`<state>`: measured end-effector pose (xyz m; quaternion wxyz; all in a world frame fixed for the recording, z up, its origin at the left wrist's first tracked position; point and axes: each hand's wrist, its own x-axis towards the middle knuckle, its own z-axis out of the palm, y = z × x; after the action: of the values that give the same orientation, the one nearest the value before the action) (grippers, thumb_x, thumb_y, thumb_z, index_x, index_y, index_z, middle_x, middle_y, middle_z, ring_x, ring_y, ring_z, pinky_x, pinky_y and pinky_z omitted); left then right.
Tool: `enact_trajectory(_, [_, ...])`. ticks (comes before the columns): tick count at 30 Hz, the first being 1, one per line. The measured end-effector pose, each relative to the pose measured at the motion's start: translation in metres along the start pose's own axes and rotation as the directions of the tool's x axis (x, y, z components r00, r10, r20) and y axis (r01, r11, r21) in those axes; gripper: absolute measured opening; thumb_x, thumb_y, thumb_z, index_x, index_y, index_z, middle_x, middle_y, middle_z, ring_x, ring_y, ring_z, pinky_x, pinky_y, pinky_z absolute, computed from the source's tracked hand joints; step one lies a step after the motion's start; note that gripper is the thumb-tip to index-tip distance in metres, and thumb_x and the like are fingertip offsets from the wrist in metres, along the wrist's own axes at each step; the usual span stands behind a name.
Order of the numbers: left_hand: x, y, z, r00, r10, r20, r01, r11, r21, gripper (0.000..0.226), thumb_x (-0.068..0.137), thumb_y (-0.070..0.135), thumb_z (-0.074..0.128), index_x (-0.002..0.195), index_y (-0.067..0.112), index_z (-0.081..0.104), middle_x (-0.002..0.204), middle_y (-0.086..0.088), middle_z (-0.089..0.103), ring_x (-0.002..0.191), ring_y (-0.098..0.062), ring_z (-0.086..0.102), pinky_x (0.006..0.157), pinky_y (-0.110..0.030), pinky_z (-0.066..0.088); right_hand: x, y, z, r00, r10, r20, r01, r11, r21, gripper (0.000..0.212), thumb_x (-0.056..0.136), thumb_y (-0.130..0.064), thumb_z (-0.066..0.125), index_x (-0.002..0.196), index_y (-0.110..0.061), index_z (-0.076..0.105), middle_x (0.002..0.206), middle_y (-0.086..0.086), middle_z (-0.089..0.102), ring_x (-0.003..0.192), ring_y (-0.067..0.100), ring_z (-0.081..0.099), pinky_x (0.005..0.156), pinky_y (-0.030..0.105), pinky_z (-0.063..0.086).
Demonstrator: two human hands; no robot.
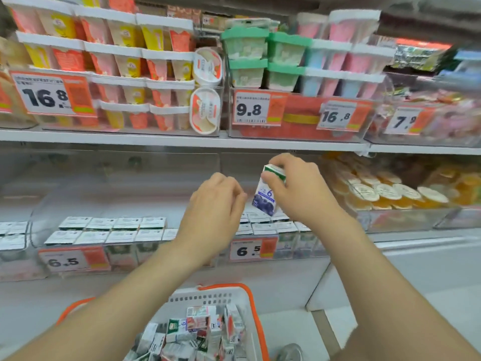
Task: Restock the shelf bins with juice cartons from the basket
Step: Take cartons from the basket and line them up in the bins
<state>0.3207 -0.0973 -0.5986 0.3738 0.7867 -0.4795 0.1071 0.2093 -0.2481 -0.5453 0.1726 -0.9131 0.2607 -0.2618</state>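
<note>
While the right hand (299, 188) pinches a small juice carton (264, 198) by its green-and-white top, thumb on the near side and fingers curled over the far side, the carton hangs tilted at the middle of the view, its lower corner just above the rows of cartons in a clear bin (294, 248) at five o'clock from centre. The left hand (216, 204) sits just beside the carton at nine o'clock from it, back to the camera, fingers loosely curled, with nothing seen in them. A white basket (208, 295) with orange handles lies at six o'clock, heaped with more cartons (197, 327) lying every which way. A second bin (104, 230) at eight o'clock holds neat rows of white carton tops. The carton looks light enough for a one-hand pinch, and its board walls seem stiff along the edges but likely give if the broad faces are squeezed. Its printed skin is smooth and may be damp from chilling, so a slip is possible. Holding it by the folded top seam or across two opposite narrow sides seems safest. It should probably be righted before it goes down into a gap between its neighbours, and the tight rows leave little room for fingers beside it.
</note>
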Motion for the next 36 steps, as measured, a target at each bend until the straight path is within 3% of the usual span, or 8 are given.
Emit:
enact_trajectory(4, [-0.001,-0.013,0.025,0.994,-0.089,0.056,0.081,0.988,0.131,0.05,0.089,-0.006,0.055,0.135,0.012,0.052,0.136,-0.007,0.048,0.116,-0.034,0.051,0.095,-0.046,0.047,0.006,0.025,0.014,0.996,-0.044,0.082,0.044,0.999,0.0,0.035,0.102,-0.024,0.065,0.136,-0.025,0.057,0.126,0.009,0.066,0.111,0.032,0.061,0.092,0.044,0.052])
enact_trajectory(8, [-0.011,-0.019,0.038,0.968,-0.224,0.109,0.222,0.975,0.027,0.058,0.106,0.007,0.042,0.161,0.004,0.023,0.162,-0.015,0.034,0.141,-0.034,0.042,0.11,-0.039,0.038,0.025,0.03,0.04,0.983,-0.113,0.148,0.117,0.993,-0.016,0.038,0.102,-0.024,0.067,0.139,-0.03,0.057,0.13,0.009,0.064,0.121,0.033,0.057,0.099,0.048,0.051])
enact_trajectory(11, [-0.016,-0.025,0.039,0.969,-0.227,0.093,0.23,0.973,-0.031,0.052,0.111,0.019,0.036,0.161,0.008,0.026,0.164,-0.009,0.036,0.147,-0.025,0.038,0.117,-0.032,0.031,0.037,0.024,0.059,0.965,-0.113,0.236,0.127,0.991,-0.046,0.041,0.103,-0.027,0.066,0.142,-0.03,0.056,0.136,0.009,0.062,0.126,0.034,0.055,0.1,0.046,0.051])
enact_trajectory(14, [-0.016,-0.035,0.037,0.973,-0.202,0.114,0.212,0.974,-0.079,0.048,0.112,0.025,0.035,0.159,0.013,0.031,0.159,-0.004,0.04,0.142,-0.016,0.039,0.111,-0.021,0.027,0.042,0.019,0.077,0.935,-0.11,0.336,0.143,0.987,-0.074,0.041,0.102,-0.02,0.065,0.141,-0.024,0.055,0.138,0.011,0.061,0.129,0.035,0.054,0.101,0.049,0.051])
enact_trajectory(20, [-0.017,-0.045,0.034,0.975,-0.166,0.145,0.186,0.972,-0.144,0.049,0.112,0.029,0.036,0.159,0.017,0.03,0.16,-0.001,0.037,0.141,-0.016,0.04,0.107,-0.021,0.027,0.044,0.001,0.099,0.842,-0.029,0.538,0.162,0.966,-0.202,0.033,0.097,-0.01,0.059,0.13,-0.007,0.054,0.123,0.017,0.058,0.105,0.04,0.063,0.086,0.051,0.058])
enact_trajectory(30, [-0.022,-0.049,0.035,0.981,-0.136,0.138,0.161,0.968,-0.194,0.053,0.111,0.035,0.042,0.161,0.02,0.03,0.16,0.002,0.038,0.133,-0.009,0.046,0.104,-0.021,0.031,0.046,-0.005,0.092,0.799,0.076,0.597,0.034,0.985,-0.171,0.05,0.1,-0.009,0.05,0.149,-0.016,0.05,0.143,0.015,0.056,0.125,0.037,0.059,0.099,0.044,0.053])
enact_trajectory(33, [-0.023,-0.051,0.033,0.982,-0.128,0.139,0.158,0.96,-0.229,0.053,0.11,0.037,0.047,0.159,0.023,0.033,0.159,0.008,0.041,0.124,0.004,0.044,0.102,-0.019,0.032,0.042,-0.006,0.09,0.781,0.099,0.616,0.043,0.977,-0.211,0.041,0.097,-0.009,0.05,0.138,-0.009,0.055,0.129,0.017,0.061,0.107,0.036,0.065,0.092,0.047,0.057])
enact_trajectory(36, [-0.021,-0.053,0.029,0.979,-0.134,0.151,0.171,0.949,-0.265,0.056,0.107,0.039,0.053,0.158,0.025,0.036,0.159,0.01,0.044,0.128,0.001,0.049,0.105,-0.026,0.038,0.036,-0.014,0.083,0.823,0.065,0.564,0.093,0.965,-0.247,0.016,0.097,-0.01,0.054,0.113,-0.007,0.052,0.113,0.014,0.056,0.09,0.031,0.059,0.073,0.039,0.05])
